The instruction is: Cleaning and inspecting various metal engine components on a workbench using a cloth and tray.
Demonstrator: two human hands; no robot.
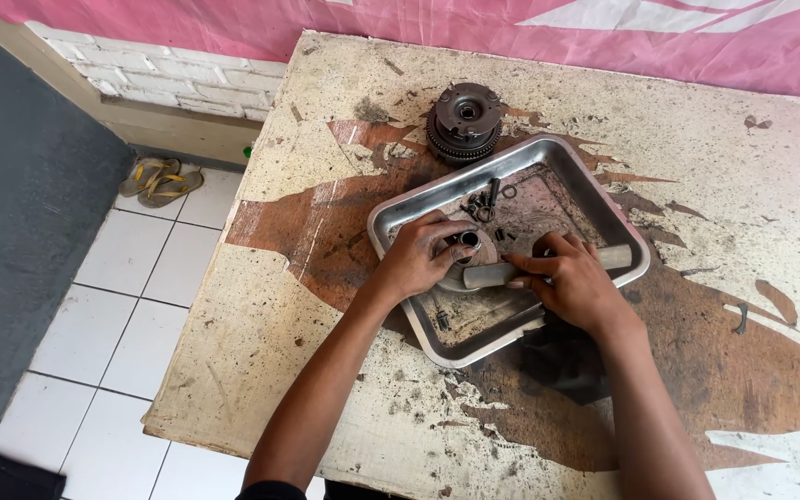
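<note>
- Both forearms reached up from the bottom edge toward a metal tray (594, 199) on a worn, stained table (326, 389).
- Nearest on the left, the left hand (416, 259) was curled around a round metal part (468, 250) inside the tray, fingers and thumb closed on its rim and short central tube.
- On the right, the right hand (574, 282) lay flat over a grey handle (548, 267), fingers half closed and pressing it down; the handle ran from the round part toward the tray's right rim, its far end resting on that rim.
- By the look of it, the round part was solid metal, stiff and fairly heavy for its size, likely oily and slippery; its rim seemed the safest place to grip, as the left hand did.
- Likewise, the handle seemed rigid, best held along its middle.
- Behind the hands, loose small hardware (485, 202) lay in the tray: at least 1 bolt, 1 ring and several small pieces, too small to count exactly.
- 1 more bolt (443, 320) lay near the tray's front edge.
- Beyond the tray's far corner, touching or just beside it, stood 1 toothed clutch-like assembly (464, 120).
- 1 dark rag (562, 366) lay under the right wrist, beside the tray.
- 1 small dark piece (741, 318) lay well apart on the right.
- Down on the tiled floor (113, 306), 1 pair of sandals (159, 180) sat near the wall.
</note>
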